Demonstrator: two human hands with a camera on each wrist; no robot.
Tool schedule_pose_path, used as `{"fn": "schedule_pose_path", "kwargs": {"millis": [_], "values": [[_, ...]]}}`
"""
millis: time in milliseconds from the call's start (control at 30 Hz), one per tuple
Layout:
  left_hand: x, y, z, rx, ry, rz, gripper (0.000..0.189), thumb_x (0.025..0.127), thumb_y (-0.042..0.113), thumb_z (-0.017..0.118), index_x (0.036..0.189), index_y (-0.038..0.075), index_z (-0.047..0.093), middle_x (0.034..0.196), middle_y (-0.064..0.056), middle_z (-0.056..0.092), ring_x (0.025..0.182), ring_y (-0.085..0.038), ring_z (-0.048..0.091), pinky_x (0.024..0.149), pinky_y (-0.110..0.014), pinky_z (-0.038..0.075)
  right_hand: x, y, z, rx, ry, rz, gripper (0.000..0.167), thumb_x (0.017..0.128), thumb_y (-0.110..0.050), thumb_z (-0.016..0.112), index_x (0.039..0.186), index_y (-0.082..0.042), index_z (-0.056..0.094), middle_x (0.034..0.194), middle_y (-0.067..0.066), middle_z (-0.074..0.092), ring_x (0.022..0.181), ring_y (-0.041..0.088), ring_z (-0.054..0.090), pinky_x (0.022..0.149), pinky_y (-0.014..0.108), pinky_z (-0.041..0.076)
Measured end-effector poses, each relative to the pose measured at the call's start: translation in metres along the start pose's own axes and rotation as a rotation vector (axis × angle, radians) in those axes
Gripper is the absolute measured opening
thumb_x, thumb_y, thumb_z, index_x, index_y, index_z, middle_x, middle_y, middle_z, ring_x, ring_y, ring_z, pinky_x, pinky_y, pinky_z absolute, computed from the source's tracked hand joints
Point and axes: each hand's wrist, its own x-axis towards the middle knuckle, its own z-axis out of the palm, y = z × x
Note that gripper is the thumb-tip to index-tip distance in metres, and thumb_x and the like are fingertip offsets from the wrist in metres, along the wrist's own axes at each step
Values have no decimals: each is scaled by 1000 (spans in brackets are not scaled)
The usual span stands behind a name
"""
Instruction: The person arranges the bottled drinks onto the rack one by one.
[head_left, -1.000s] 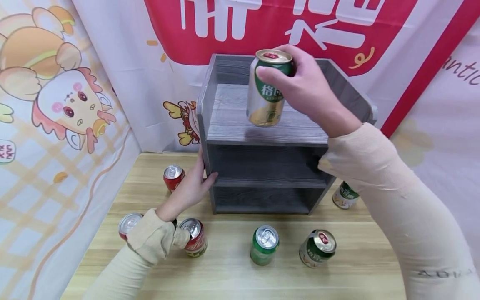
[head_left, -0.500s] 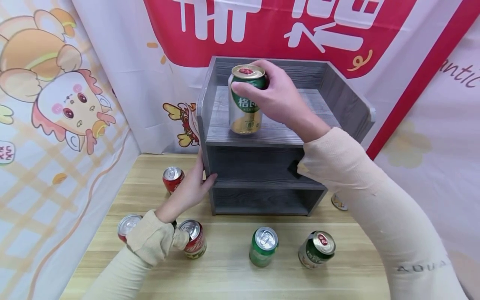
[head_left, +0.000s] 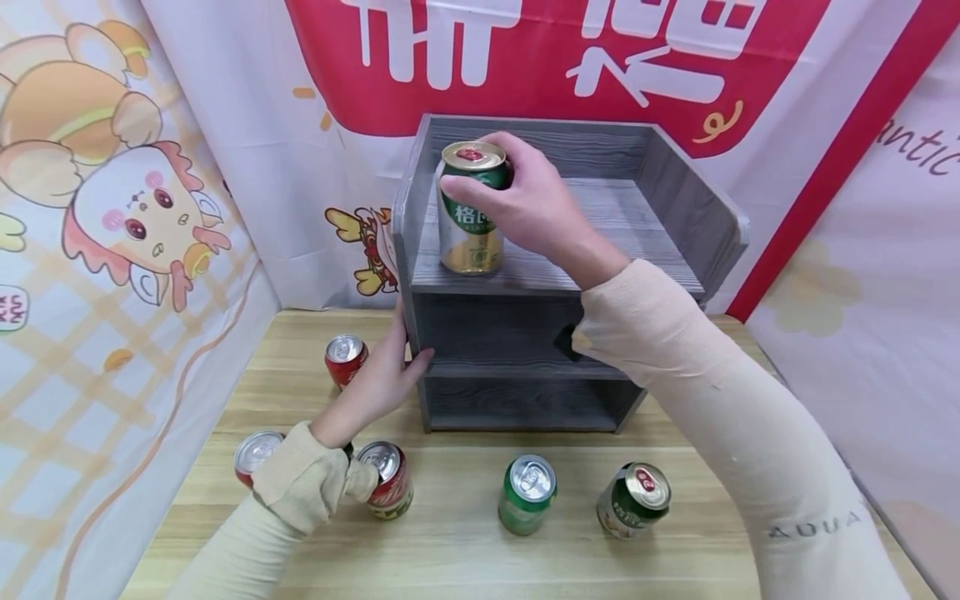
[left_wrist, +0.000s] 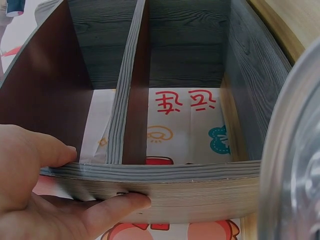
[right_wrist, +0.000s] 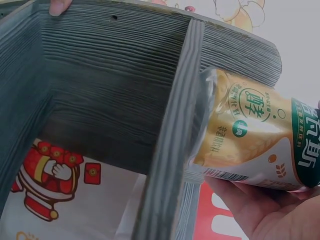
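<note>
Since half a second ago the held can point(head_left: 468, 244) has come left and lower, to the near left part of the shelf's point(head_left: 615, 221) top board; the right hand point(head_left: 531, 200) has moved with it, while the left hand point(head_left: 378, 372) has stayed put.

The grey shelf stands on a pale wood table point(head_left: 450, 562), with printed cloth point(head_left: 300, 175) hung behind and at both sides. On the table are a far red can point(head_left: 346, 365), a left red can point(head_left: 246, 465), a near red can point(head_left: 392, 492), a green can point(head_left: 525, 504) and, right of it, a dark green can point(head_left: 628, 504).

The right hand is curled round the upper part of the held can, thumb on the near side, the can upright. The left hand grips the shelf's left wall, thumb inside and fingers outside.

Whether the held can's base touches the board I cannot tell. The left sleeve point(head_left: 300, 475) partly covers the left red can. The right sleeve point(head_left: 697, 375) hides part of the shelf's right side. A blurred can lid point(left_wrist: 300, 165) is cut off in the left wrist view.
</note>
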Motion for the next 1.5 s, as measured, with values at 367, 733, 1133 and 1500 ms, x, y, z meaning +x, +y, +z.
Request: {"fn": "schedule_pose_path", "kwargs": {"millis": [367, 733, 1133, 1500], "values": [[-2, -1, -1, 18, 7, 9, 93, 99, -4, 58, 163, 8, -9, 149, -33, 44, 130, -45, 52, 86, -51, 59, 3, 1, 7, 17, 5, -3, 60, 92, -44, 73, 142, -20, 51, 134, 2, 54, 118, 16, 54, 97, 33, 53], [1, -2, 1, 24, 4, 13, 93, 99, -4, 58, 163, 10, -8, 151, -31, 43, 132, -43, 51, 91, -53, 56, 6, -1, 6, -8, 13, 13, 61, 92, -48, 72, 142, -22, 50, 135, 1, 54, 119, 15, 54, 98, 33, 52], [0, -1, 0, 51, 7, 12, 93, 99, -3, 58, 163, 9, -8, 152, -32, 41, 133, -43, 50, 99, -54, 51, 7, -5, 9, -11, -5, 18, 60, 91, -50, 72, 140, -23, 51, 133, 0, 55, 116, 15, 56, 95, 32, 53], [-1, 3, 0, 38, 1, -2, 92, 99, -2, 59, 163, 10, -6, 147, -33, 46, 131, -45, 51, 95, -56, 54, 8, -6, 14, -30, -11, -4, 63, 91, -51, 72, 141, -22, 48, 134, 0, 55, 117, 14, 55, 94, 30, 54]]}}
